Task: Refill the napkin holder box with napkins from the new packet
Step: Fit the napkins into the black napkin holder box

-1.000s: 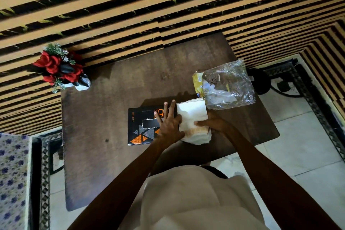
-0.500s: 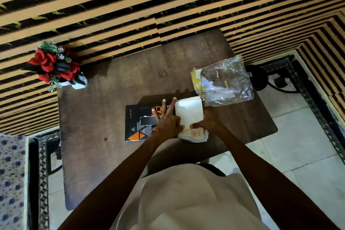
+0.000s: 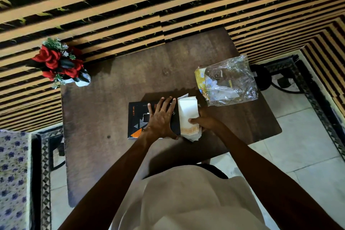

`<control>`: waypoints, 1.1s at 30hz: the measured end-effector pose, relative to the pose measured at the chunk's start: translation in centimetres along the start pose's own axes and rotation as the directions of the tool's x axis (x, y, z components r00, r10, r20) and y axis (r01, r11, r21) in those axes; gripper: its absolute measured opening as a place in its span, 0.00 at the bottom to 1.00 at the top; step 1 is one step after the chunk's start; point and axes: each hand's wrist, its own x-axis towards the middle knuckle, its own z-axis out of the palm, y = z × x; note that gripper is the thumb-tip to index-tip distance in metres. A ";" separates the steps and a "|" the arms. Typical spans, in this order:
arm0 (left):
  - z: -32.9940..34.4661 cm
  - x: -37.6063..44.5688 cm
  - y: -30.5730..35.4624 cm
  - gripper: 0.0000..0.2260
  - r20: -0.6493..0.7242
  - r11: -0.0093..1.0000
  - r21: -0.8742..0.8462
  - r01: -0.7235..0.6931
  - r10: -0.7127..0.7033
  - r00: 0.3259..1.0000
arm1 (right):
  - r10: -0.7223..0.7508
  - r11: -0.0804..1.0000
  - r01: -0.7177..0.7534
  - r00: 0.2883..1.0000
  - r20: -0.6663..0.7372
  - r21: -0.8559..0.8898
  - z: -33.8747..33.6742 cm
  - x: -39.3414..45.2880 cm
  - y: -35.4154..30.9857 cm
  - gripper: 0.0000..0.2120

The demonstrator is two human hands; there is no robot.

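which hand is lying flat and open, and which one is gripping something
The left hand lies flat, fingers spread, on the black napkin box. The right hand is closed around the white napkin stack beside it.

Readable in orange capitals along the left edge of the black napkin holder box [image 3: 139,117]: "INFINITY", running vertically. More orange lettering near the box's far edge, mostly hidden under the left hand [image 3: 160,119], not legible. Printing on the yellow and clear napkin packet [image 3: 226,82] near the table's right edge, too small and crumpled to read.
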 end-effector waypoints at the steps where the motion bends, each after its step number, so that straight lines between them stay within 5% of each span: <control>1: -0.1 0.0 0.0 0.65 0.001 1.000 -0.004 0.002 -0.002 1.000 | -0.005 1.000 0.005 1.000 0.000 0.025 0.6 0.5 0.1 0.27; 6: 0.1 -0.2 -0.6 0.65 -0.007 1.000 -0.015 -0.022 0.022 1.000 | 0.034 0.971 -0.054 0.995 0.090 0.234 0.5 0.5 0.9 0.24; 16: 0.0 -0.2 -0.3 0.66 0.009 0.999 -0.032 -0.011 0.011 1.000 | 0.017 0.933 -0.069 0.989 0.149 0.353 2.6 0.8 -0.5 0.19; 26: 0.2 -0.3 -1.3 0.65 0.007 0.999 -0.039 -0.014 0.015 1.000 | 0.129 0.904 -0.238 0.943 0.306 0.355 4.8 1.4 -2.2 0.15; 30: 0.5 -0.1 -1.5 0.65 -0.004 0.999 -0.042 -0.026 0.026 1.000 | 0.062 0.974 -0.117 0.961 0.271 0.192 4.0 2.0 -1.7 0.28; 33: 0.3 -0.6 -1.8 0.62 -0.072 0.983 -0.171 -0.070 0.059 0.996 | 0.020 0.987 -0.062 0.962 0.273 0.146 4.6 2.6 -1.8 0.29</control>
